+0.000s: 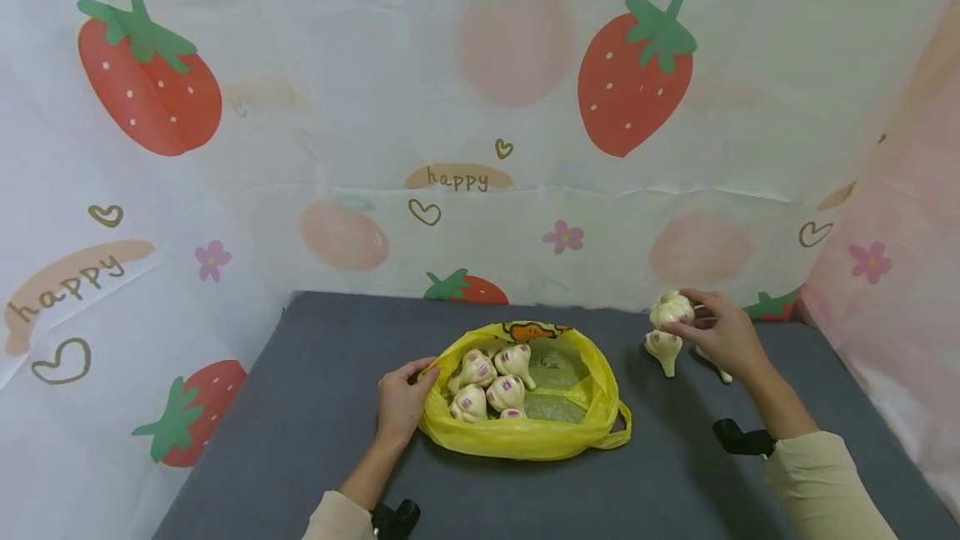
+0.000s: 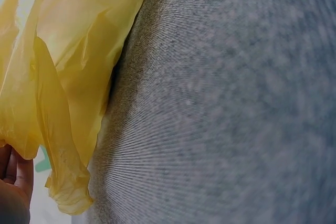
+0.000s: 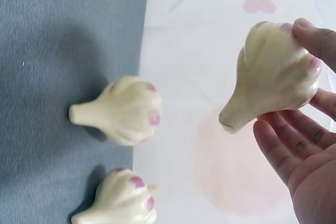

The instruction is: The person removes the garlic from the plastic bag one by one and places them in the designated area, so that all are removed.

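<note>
A yellow plastic bag (image 1: pixel 525 443) lies on the table with its mouth spread wide, and several garlic bulbs (image 1: pixel 506 392) are gathered in its left half. My left hand (image 1: pixel 402 398) pinches the bag's left rim between thumb and fingers; the left wrist view catches only part of this hand (image 2: pixel 14 179) beside the yellow plastic (image 2: pixel 68 114). At the right, my right hand (image 1: pixel 723 338) holds another garlic bulb (image 3: pixel 275 69) up above the table, thumb and fingers about its rounded end. Below it lie two more garlic bulbs, one garlic bulb (image 1: pixel 664 352) in plain sight, the other garlic bulb (image 3: pixel 122 200) partly hidden by the hand in the head view.
A dark grey cloth covers the table (image 1: pixel 322 365). Behind it hangs a pale curtain (image 1: pixel 360 107) printed with strawberries, and a pinkish side curtain (image 1: pixel 907 298) is on the right. A bag handle loop (image 1: pixel 621 432) sticks out at the bag's right side.
</note>
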Tool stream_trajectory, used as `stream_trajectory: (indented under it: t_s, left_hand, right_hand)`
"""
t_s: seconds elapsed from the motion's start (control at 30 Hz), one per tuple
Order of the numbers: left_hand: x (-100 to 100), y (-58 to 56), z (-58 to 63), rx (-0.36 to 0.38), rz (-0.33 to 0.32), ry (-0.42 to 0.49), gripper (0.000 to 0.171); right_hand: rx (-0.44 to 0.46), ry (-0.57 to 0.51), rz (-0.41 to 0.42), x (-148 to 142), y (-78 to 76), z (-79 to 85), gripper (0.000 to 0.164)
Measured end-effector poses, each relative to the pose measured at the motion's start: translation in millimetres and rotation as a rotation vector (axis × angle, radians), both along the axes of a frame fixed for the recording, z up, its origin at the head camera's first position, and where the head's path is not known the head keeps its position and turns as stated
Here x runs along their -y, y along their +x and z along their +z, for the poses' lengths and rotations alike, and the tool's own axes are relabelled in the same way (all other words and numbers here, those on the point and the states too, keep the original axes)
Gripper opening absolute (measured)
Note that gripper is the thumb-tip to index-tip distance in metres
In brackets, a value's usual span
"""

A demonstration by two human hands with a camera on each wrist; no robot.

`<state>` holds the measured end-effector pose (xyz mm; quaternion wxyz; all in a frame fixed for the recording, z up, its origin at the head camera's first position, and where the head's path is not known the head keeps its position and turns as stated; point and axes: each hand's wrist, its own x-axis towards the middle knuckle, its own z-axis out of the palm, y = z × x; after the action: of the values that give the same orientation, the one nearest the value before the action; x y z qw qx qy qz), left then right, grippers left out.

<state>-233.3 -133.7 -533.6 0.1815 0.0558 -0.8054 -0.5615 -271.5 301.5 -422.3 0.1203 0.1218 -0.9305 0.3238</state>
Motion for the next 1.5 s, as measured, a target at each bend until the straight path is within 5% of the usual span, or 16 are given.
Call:
stream_trajectory:
  t_s: [0.37,0.93,1.5]
  left_hand:
    - [0.0,0.3,-1.4,0.01,-0.005,0.016,0.019]
    - [-0.8,0.6,-3.0,0.004,-0.01,0.016,0.019]
    - [-1.4,0.6,-3.5,0.008,-0.005,0.008,0.02]
  right_hand:
    - [0.031,0.013,-0.068,-20.5,1.6,1.4,0.065]
    - [0.112,0.027,-0.119,-40.4,12.1,-17.8,0.069]
    - [0.17,0.066,-0.145,-43.1,14.9,-57.4,0.068]
